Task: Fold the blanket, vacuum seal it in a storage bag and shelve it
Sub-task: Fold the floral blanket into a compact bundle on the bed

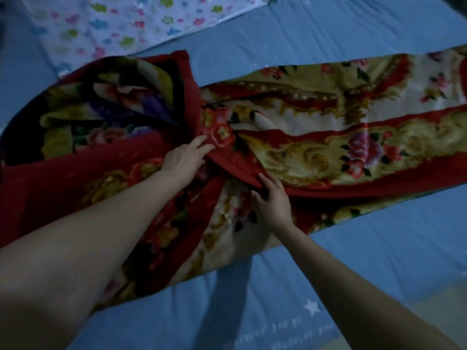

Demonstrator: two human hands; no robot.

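Your two forearms reach up from the lower frame onto the blanket (pixel 316 137), which runs as a long strip from left edge to upper right across the blue sheet (pixel 353 248). Left hand (pixel 185 160) lies with straight fingers on the bunched centre; right hand (pixel 273 198), nearer you, pinches the red hem. The floral storage bag (pixel 121 24) waits upper left.

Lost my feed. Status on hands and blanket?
Left hand flat on red floral plush blanket. Right hand gripping its red edge. Blanket half-folded, bunched mid-length. Flower-print plastic storage bag lies clear.
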